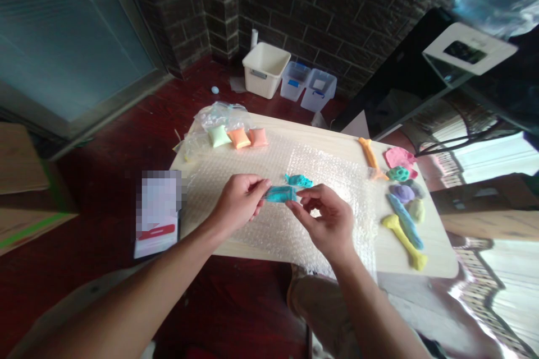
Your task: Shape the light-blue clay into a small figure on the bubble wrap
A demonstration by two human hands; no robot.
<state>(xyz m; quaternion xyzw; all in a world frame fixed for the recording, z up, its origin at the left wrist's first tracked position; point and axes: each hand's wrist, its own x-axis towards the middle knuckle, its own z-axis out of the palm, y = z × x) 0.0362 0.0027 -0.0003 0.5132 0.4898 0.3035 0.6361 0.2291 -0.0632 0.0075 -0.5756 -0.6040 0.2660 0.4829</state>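
the left hand [238,201] had its grip pinching the 9 o'clock end of a small blue packet [279,194]; the right hand [330,217] had its grip pinching the 3 o'clock end. the packet was over bubble wrap [337,171] on the desk [440,261]. a teal lump [300,180] lay near it at 2 o'clock, pastel packets [238,138] at 11 o'clock.

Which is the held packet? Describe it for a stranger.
Find the pale table, then the bubble wrap on it. Over that, the left hand and right hand hold the packet: clear and teal, straight-edged, unlike the lumpy teal piece just beyond.
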